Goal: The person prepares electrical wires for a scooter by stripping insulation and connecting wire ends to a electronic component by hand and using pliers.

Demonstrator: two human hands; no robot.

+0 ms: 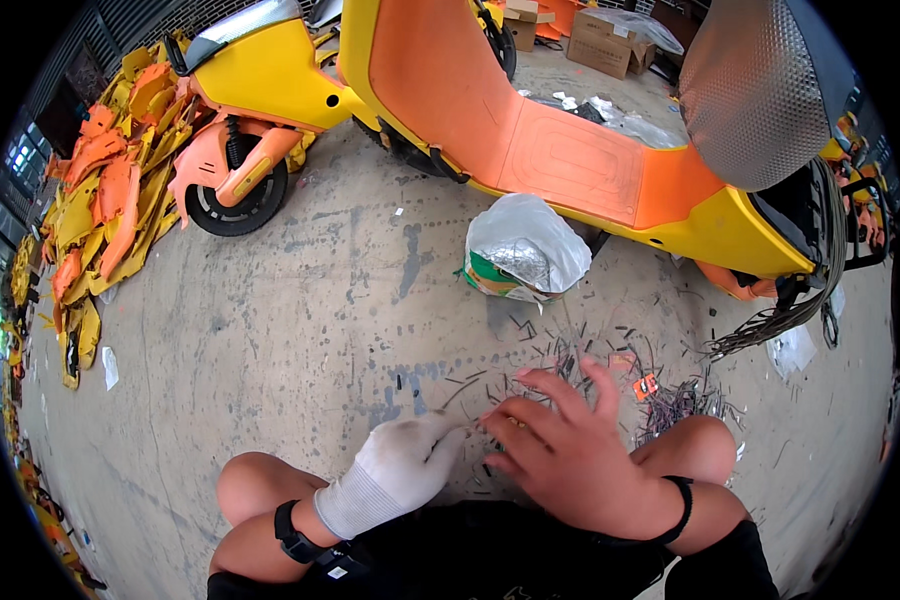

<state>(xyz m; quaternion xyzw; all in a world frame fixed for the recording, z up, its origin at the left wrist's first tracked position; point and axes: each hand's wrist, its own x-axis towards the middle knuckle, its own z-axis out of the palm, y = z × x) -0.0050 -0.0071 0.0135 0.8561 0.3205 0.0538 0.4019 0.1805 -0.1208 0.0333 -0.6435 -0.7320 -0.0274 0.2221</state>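
Observation:
My left hand [400,462], in a white knit glove, is closed with thumb and fingertips pressed together. A thin pale strand seems to show at its fingertips, too small to name. Right beside it is my bare right hand [573,452], its fingers spread and a ring on one of them. The right fingertips come close to the glove; whether they touch cannot be told. Beyond my hands, short dark wire-like pieces [545,350] lie scattered on the concrete. A denser heap of dark strips [685,408] lies beside my right knee, near a small orange packet [645,387].
A container lined with a white plastic bag [527,240] stands ahead, silvery material inside. Behind it is a yellow and orange scooter [570,170], with a bundle of cables [800,318] hanging at its right end. Scooter panels [120,180] are piled at left; cardboard boxes [602,45] stand at back.

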